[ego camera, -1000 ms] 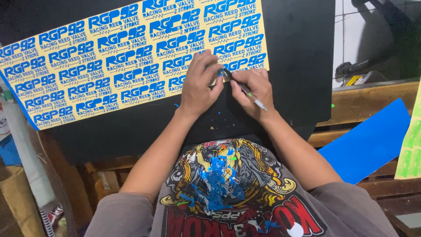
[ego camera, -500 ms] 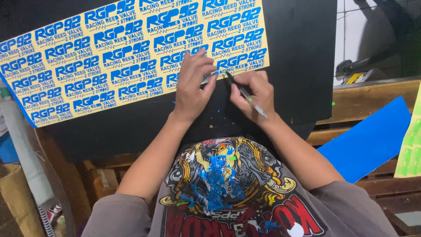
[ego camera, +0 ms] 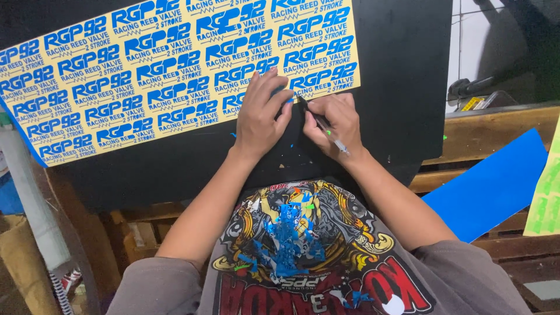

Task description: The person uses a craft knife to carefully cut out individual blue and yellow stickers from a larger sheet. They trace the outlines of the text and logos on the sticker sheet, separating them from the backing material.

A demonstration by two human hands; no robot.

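Fingers of left hand press sticker sheet flat; right hand pinches weeding tool. Keep tip shallow.

I count one cream sticker sheet on my one black board, and one thin pen-like tool in my right hand. My two hands are here, left hand included. One blue sheet lies off the board's right edge.

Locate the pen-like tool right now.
Head view, centre-right: the thin tool is in the right hand, tip at the sticker sheet lower edge, beside the left hand.
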